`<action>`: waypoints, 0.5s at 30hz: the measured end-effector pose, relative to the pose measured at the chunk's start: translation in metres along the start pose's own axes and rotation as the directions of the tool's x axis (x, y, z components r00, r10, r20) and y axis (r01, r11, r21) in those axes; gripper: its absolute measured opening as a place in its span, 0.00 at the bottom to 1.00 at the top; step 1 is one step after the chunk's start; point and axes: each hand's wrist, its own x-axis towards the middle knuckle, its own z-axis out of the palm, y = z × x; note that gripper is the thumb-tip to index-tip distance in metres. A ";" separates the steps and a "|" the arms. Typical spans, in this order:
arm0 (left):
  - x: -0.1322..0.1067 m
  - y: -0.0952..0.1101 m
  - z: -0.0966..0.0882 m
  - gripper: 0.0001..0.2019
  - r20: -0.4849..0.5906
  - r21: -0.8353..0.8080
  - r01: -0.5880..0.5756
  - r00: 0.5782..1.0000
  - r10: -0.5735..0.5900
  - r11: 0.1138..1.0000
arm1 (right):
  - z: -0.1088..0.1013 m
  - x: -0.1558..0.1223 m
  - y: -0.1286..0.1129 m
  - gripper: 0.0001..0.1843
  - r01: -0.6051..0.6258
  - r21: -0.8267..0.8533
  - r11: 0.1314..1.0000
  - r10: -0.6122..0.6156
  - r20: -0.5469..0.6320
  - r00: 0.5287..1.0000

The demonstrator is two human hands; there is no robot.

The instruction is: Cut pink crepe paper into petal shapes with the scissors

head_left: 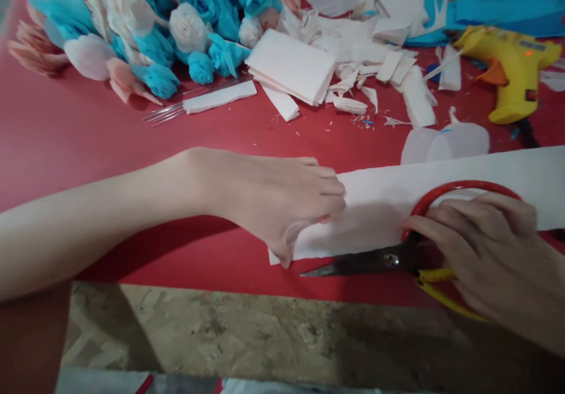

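Note:
A long white strip of crepe paper [441, 194] lies across the red table [88, 129] near its front edge. My left hand [282, 197] pinches the strip's left end, thumb under the edge and fingers pressed on top. My right hand [489, 253] is wrapped round the red and yellow handles of a pair of scissors [375, 261]. The dark blades are closed, lie along the strip's lower edge and point left toward my left thumb.
Blue, white and pink paper flowers [154, 23] are heaped at the back left, with thin wires [176, 109] beside them. Folded white paper [291, 67] and scraps fill the back middle. A yellow glue gun [512, 67] sits at the back right. Round paper petals [445, 142] lie above the strip.

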 end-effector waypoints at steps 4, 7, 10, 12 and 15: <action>0.000 -0.001 0.000 0.17 0.011 -0.013 0.000 1.000 0.000 1.000 | 0.001 0.000 -0.001 0.20 0.040 -0.030 0.999 -0.039 0.038 0.999; 0.001 0.000 -0.001 0.16 0.048 0.001 0.014 0.999 -0.014 1.000 | 0.000 0.002 -0.001 0.21 0.049 -0.055 0.997 -0.047 0.037 0.998; 0.003 0.001 -0.003 0.16 0.068 0.018 0.019 0.997 -0.021 1.000 | -0.001 0.004 -0.002 0.21 0.042 -0.060 0.997 -0.039 0.052 0.998; 0.004 0.002 -0.003 0.17 0.077 0.025 0.020 0.997 -0.022 0.999 | -0.002 0.005 -0.003 0.21 0.059 -0.070 0.996 -0.055 0.052 0.997; 0.005 0.002 -0.004 0.18 0.090 0.037 0.027 0.996 -0.030 0.999 | -0.003 0.008 -0.006 0.21 0.082 -0.085 0.993 -0.079 0.045 0.996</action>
